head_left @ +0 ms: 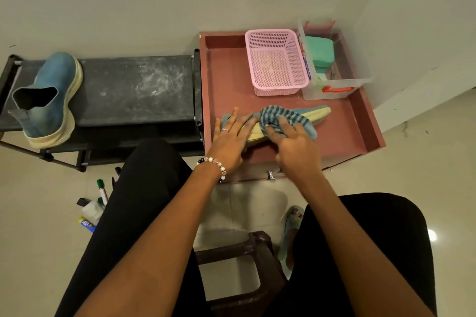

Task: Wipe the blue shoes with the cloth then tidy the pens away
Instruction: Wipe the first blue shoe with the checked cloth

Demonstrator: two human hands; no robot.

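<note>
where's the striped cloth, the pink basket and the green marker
striped cloth (286,117), head view, on its bunched middle over the shoe
pink basket (277,85), head view, on its near wall
green marker (101,189), head view, on its barrel

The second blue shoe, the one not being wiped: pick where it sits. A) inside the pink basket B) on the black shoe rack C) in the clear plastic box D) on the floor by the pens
B: the second blue shoe rests on the top shelf of the black shoe rack, while the left hand steadies the other shoe and the right hand rubs the striped cloth over it.
</note>
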